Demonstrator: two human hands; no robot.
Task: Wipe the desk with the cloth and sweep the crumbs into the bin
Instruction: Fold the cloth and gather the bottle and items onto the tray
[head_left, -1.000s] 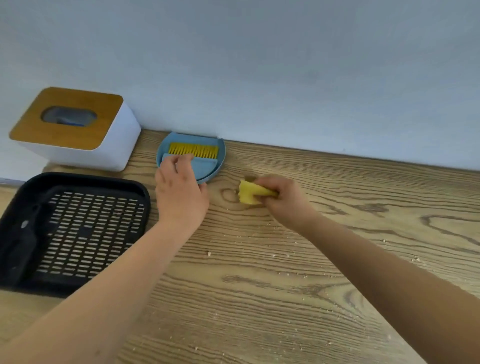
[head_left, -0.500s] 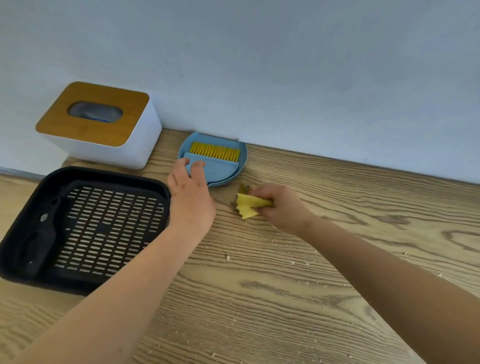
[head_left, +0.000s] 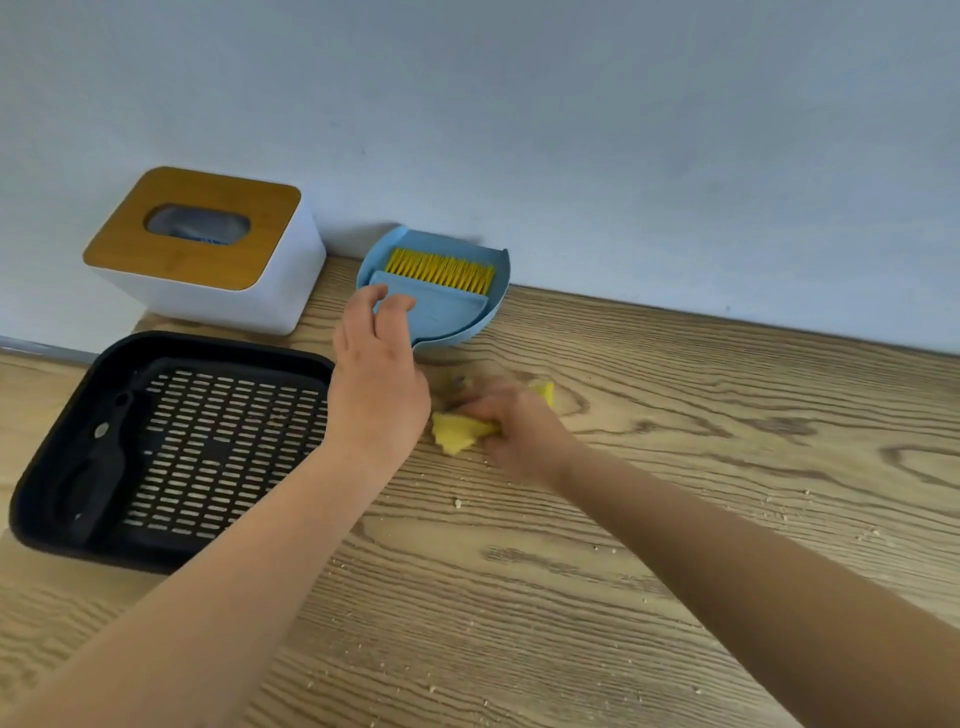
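My right hand (head_left: 519, 431) grips a crumpled yellow cloth (head_left: 457, 434) and presses it on the wooden desk (head_left: 701, 426); hand and cloth are motion-blurred. My left hand (head_left: 379, 379) reaches to the near left edge of a blue dustpan (head_left: 491, 312), which leans at the wall with a blue brush with yellow bristles (head_left: 441, 273) in it. Its loosely bent fingertips lie at the brush's handle, not closed round it. Crumbs (head_left: 458, 503) are scattered over the desk. A white bin with a wooden lid and an oval opening (head_left: 208, 291) stands at the back left.
A black slotted tray (head_left: 208, 345) lies on the desk at the left, just beside my left forearm. The pale wall runs along the desk's far edge. More crumbs (head_left: 872, 531) lie toward the right.
My right hand has dragged the cloth leftward and toward me, closer to my left hand. My left hand stays at the brush handle, fingers a little more spread.
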